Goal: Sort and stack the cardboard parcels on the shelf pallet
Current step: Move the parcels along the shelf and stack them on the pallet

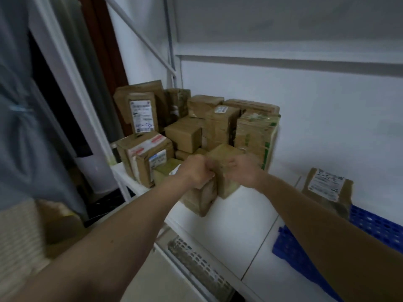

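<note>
A pile of brown cardboard parcels (196,127) fills the back left of the white shelf (235,225). Both my hands are on a small brown parcel (226,184) at the pile's front edge. My left hand (197,171) is closed on its left top corner, above a second small parcel (200,201) that leans beside it. My right hand (244,171) grips its right top side. A labelled upright parcel (141,110) stands at the back left, with another taped, labelled one (146,158) below it. The image is blurred.
A lone labelled parcel (329,190) stands at the right against the white wall, by a blue plastic pallet (349,236). A grey perforated crate (200,267) lies below the shelf edge. A person in a grey shirt (26,127) stands at the left.
</note>
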`<state>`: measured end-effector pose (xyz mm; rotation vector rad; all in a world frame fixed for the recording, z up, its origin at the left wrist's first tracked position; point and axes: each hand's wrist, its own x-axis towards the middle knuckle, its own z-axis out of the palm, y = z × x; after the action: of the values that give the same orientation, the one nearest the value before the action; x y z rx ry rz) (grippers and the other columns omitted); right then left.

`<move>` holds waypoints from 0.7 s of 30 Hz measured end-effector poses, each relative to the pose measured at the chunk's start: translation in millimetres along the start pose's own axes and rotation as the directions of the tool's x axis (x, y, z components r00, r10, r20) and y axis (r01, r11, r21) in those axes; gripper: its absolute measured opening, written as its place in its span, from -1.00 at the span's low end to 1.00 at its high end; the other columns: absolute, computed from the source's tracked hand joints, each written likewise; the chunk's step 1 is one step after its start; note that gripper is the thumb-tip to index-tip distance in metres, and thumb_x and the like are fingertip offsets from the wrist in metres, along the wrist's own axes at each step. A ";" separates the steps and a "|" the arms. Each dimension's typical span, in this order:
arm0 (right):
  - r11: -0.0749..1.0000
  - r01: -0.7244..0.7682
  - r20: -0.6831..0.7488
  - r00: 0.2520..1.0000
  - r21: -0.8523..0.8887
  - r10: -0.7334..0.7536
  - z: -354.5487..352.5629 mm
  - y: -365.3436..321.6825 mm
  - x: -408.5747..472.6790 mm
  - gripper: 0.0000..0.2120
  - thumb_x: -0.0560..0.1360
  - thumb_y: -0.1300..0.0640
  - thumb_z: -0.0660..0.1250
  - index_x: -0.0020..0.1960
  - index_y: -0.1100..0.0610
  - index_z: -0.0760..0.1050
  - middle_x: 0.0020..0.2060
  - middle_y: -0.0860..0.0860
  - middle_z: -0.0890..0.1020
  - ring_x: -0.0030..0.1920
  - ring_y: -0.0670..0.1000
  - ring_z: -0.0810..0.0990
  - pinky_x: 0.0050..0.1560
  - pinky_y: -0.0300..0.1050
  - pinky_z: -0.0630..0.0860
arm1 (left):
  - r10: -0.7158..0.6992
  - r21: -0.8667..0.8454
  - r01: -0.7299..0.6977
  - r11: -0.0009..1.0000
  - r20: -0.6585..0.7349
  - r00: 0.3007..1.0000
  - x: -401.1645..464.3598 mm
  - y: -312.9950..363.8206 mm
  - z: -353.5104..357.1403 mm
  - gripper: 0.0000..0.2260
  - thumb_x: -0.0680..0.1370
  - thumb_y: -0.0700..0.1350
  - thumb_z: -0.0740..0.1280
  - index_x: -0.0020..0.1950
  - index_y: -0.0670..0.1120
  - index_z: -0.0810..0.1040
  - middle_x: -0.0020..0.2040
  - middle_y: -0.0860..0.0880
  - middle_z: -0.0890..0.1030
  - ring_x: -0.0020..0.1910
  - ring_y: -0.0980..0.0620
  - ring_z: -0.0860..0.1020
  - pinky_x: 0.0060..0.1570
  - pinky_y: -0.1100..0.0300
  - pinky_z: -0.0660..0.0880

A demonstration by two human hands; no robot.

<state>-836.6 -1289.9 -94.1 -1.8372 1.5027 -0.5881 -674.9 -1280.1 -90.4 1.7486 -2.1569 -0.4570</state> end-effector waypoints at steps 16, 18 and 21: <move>0.991 0.099 0.177 0.981 -0.087 -0.082 56.4 -18.9 22.2 -0.51 0.51 0.18 0.36 0.40 0.19 0.34 0.28 0.10 0.49 0.25 0.11 0.48 0.20 -0.11 0.44 | -0.344 0.061 0.349 0.935 -0.077 0.936 -40.8 -59.1 -5.7 -0.62 0.52 -0.05 0.38 0.33 -0.09 0.49 0.28 -0.09 0.53 0.24 -0.06 0.49 0.18 0.11 0.47; 0.995 0.070 0.172 0.984 -0.071 -0.057 59.2 -10.0 21.4 -0.58 0.50 0.19 0.37 0.34 0.18 0.42 0.18 0.08 0.55 0.16 0.08 0.54 0.07 -0.15 0.50 | -0.373 0.075 0.377 0.923 -0.063 0.926 -39.6 -63.9 1.3 -0.54 0.51 -0.04 0.39 0.39 -0.09 0.43 0.37 -0.11 0.45 0.35 -0.10 0.40 0.26 0.09 0.41; 0.999 0.029 0.148 0.989 -0.036 -0.024 62.2 0.4 17.6 -0.88 0.49 0.21 0.33 -0.01 0.03 0.52 -0.20 -0.07 0.56 -0.16 0.00 0.55 -0.33 -0.26 0.44 | -0.396 0.068 0.399 0.914 -0.052 0.917 -34.6 -70.6 9.6 -0.45 0.50 -0.03 0.41 0.45 -0.09 0.35 0.40 -0.13 0.40 0.37 -0.12 0.37 0.30 0.09 0.37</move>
<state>-788.5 -1293.2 -137.0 -1.8890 1.4020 -0.4286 -610.7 -1259.6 -132.0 2.2320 -1.8093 -0.4372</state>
